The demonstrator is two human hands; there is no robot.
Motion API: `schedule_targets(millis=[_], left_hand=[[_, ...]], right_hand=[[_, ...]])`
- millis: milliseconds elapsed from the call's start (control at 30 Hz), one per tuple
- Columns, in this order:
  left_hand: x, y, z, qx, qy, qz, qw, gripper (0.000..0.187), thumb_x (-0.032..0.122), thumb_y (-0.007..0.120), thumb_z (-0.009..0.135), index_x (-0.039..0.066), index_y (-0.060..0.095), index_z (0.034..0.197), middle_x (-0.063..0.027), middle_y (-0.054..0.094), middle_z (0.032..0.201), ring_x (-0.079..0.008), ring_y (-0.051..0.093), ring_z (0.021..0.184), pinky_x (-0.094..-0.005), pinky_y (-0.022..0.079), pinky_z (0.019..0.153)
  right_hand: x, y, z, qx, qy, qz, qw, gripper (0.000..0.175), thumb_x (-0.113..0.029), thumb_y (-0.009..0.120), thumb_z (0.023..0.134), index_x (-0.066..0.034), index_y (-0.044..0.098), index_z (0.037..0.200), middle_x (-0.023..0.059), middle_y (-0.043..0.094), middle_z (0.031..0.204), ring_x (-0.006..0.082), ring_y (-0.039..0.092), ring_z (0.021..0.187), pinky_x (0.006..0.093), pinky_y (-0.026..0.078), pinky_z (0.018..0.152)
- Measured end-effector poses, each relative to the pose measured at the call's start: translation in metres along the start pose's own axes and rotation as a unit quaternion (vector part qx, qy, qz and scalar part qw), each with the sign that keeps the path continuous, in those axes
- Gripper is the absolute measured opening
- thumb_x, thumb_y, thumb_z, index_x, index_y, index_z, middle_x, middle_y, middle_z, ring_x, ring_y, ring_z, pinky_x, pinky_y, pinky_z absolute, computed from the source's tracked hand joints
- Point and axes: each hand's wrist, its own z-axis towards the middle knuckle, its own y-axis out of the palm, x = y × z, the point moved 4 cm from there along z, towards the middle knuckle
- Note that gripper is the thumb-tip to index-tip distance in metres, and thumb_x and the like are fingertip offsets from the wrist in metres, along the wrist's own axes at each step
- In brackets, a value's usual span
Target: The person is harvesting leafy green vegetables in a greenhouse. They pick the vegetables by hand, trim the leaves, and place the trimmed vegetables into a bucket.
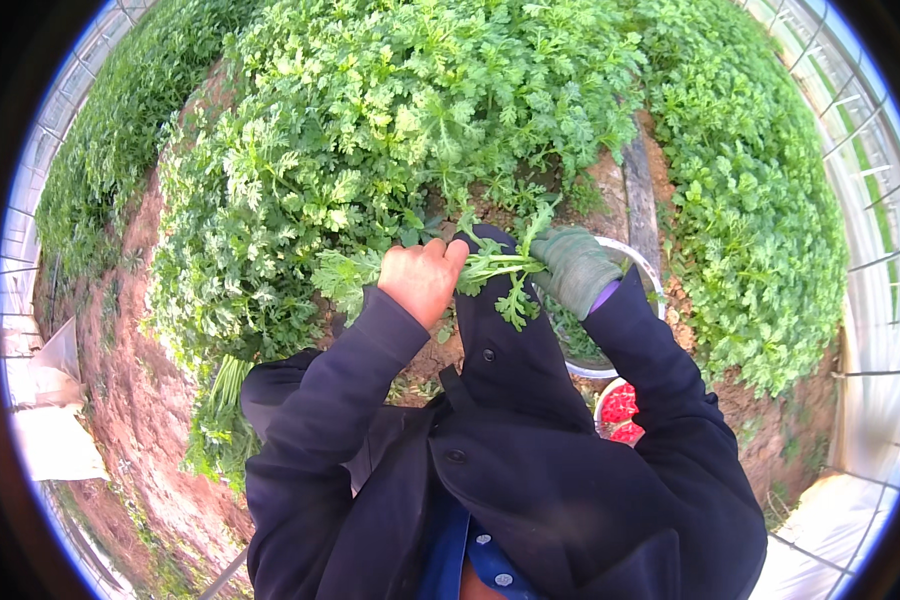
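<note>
My bare left hand (422, 279) is closed around a small bunch of lobed leafy greens (501, 264), likely crown daisy. Leaves stick out on both sides of that fist. My right hand (574, 271), in a grey-green glove, grips the stem end of the same bunch. The greens lie level between the two hands, above my dark-clad knee. Beneath the gloved hand stands a round white-rimmed tub (653, 279) with cut greens in it, partly hidden by the hand and sleeve.
Dense beds of growing greens (390, 112) spread ahead, with another bed (757, 225) at right. A weathered board (637, 187) edges the soil. A red-and-white round object (619, 409) is beside my right forearm. Cut greens (225, 420) lie at left. Plastic greenhouse walls (870, 300) enclose the beds.
</note>
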Motion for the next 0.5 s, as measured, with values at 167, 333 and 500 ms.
schedule_targets(millis=[167,333,500], left_hand=[[0.038,-0.004,0.015,0.061,0.066,0.105,0.99,0.017,0.011,0.064,0.073,0.013,0.05,0.082,-0.0025,0.046,0.067,-0.0183,0.056,0.055,-0.0358,0.042,0.052],[0.071,-0.005,0.025,0.079,0.113,0.155,0.978,0.014,0.014,0.062,0.076,0.014,0.049,0.079,-0.001,0.043,0.067,-0.0158,0.048,0.053,-0.0343,0.036,0.053],[0.066,0.0,0.025,0.043,0.08,0.053,0.994,0.015,0.013,0.065,0.078,0.013,0.05,0.081,-0.0041,0.048,0.067,-0.0222,0.056,0.055,-0.0388,0.043,0.051]], right_hand=[[0.022,0.012,-0.017,-0.117,0.089,0.175,0.974,0.047,-0.039,0.068,0.089,-0.0022,0.067,0.118,0.0193,0.07,0.093,0.0352,0.067,0.092,0.0431,0.051,0.083],[0.027,0.046,-0.011,0.109,-0.018,0.149,0.983,0.044,-0.037,0.063,0.096,-0.0006,0.066,0.121,0.0236,0.07,0.092,0.0377,0.068,0.089,0.0433,0.052,0.078],[0.059,0.096,-0.026,0.094,0.276,0.381,0.877,0.036,-0.032,0.061,0.098,-0.0022,0.068,0.118,0.0243,0.07,0.092,0.038,0.068,0.09,0.0465,0.052,0.079]])
